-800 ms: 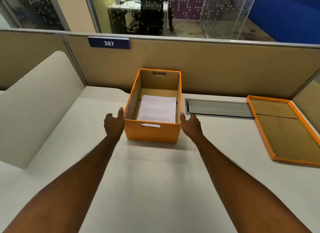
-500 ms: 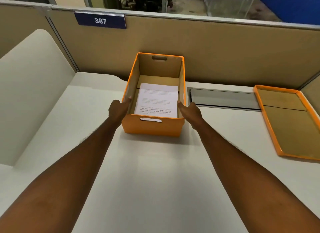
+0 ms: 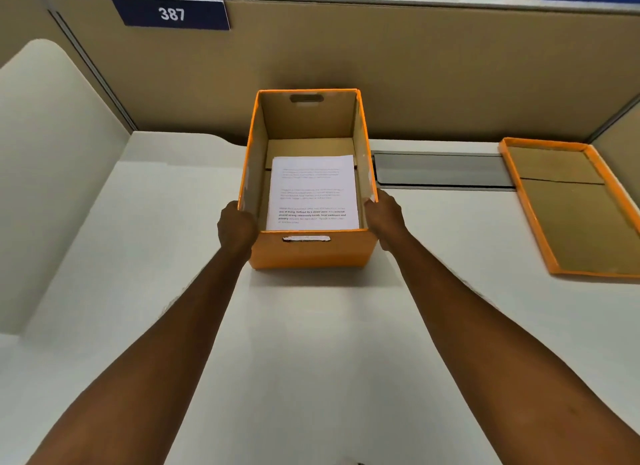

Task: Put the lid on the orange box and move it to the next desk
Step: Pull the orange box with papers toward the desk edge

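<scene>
An open orange box (image 3: 313, 253) stands on the white desk against the back partition, with a printed sheet of paper (image 3: 313, 191) lying inside. My left hand (image 3: 235, 227) presses on its left wall near the front corner. My right hand (image 3: 386, 219) presses on its right wall, thumb at the rim. The orange lid (image 3: 568, 208) lies upside down on the desk at the far right, brown inside facing up, apart from the box and from both hands.
A tan partition (image 3: 415, 77) with a blue sign reading 387 (image 3: 171, 14) runs along the back. A grey cable slot (image 3: 440, 170) sits between box and lid. A white rounded divider (image 3: 52, 174) stands at the left. The white desk (image 3: 311, 343) stretches in front.
Both hands have closed in from beside the box onto its two side walls. The view has tilted down and moved closer to the box.
</scene>
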Demonstrator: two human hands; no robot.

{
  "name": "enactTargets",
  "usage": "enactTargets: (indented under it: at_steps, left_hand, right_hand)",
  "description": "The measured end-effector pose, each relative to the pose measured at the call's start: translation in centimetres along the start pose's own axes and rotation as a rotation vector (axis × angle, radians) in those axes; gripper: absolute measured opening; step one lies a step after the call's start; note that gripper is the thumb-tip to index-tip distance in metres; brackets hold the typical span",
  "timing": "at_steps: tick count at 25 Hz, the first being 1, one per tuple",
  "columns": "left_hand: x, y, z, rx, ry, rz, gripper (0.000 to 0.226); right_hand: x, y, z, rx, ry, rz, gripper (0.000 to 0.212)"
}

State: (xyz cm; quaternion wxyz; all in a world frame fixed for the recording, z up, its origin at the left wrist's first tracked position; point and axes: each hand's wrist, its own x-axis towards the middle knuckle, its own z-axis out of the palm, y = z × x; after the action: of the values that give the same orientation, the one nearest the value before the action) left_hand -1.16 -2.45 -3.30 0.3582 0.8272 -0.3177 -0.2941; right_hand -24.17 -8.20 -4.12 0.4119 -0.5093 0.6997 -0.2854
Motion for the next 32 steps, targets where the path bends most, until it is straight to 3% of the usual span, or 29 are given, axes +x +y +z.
enactTargets:
  at_steps: [6,11,15,32]
  left_hand:
    - [-11.2,-3.8,-0.2,-0.118,-0.016,0.037,0.037]
    - [-19.8,-7.5,-0.8,-0.114,-0.092,0.02,0.047]
    - [-24.5,-9.7,-1.1,-0.144,-0.148,0.053,0.046]
    - [-30.7,-11.2,1.1,-0.073,-0.06,0.07,0.039]
  right_hand:
    - [-9.6,4.4,-5.8,-0.006,0.074,-0.084,0.029]
    - [-17.3,9.5,-8.9,0.002,0.117,-0.035,0.023]
    - [-21.6,13.1,-10.2,0.024,0.135,0.013,0.031]
    - [-24.8,20.0,-12.8,0.058,0.091,0.051,0.042]
